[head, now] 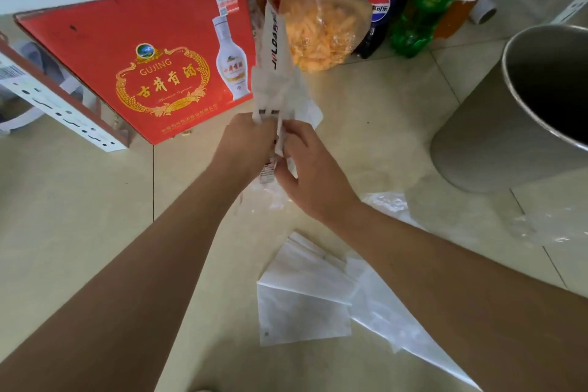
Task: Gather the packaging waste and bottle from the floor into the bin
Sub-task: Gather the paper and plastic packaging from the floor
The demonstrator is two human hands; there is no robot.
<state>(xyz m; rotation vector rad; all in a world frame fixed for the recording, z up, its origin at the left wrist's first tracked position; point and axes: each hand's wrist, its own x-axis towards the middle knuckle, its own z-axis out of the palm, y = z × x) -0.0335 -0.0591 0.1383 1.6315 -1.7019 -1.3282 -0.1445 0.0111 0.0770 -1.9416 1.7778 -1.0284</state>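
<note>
both hands meet over the beige tiled floor (79,200), gripping a bunch of thin white plastic packaging (280,83) between them. the left hand (246,145) is closed around the lower part of the bunch, fingers wrapped so the crumpled film fans upward out of the fist, while the right hand (310,173) pinches the same bunch from the other side, thumb and fingers pressed on its printed strip. the held waste is soft and creased, with black lettering down 1 long flap, and it stands above the floor in front of a red cardboard box (133,67) printed with gold lettering and a white bottle picture. just behind the bunch is a clear bag of orange snack pieces (321,29), puffy and glossy. 3 big soft-drink bottles stand against the shelf base beyond it: 1 dark cola bottle (380,6), 1 green bottle (429,3) and 1 orange bottle (467,0), all smooth plastic with labels. the bin (477,143) is a round metal cylinder with a dull grey wall and dark inside, standing at the right, well apart from the hands. still on the floor under the right forearm lie flat white plastic bags (302,296), rectangular and overlapping; their exact count is unclear. 1 crinkled clear film (553,226) lies near the bin's base, and another wisp of clear film (386,202) shows beside the right wrist.
</note>
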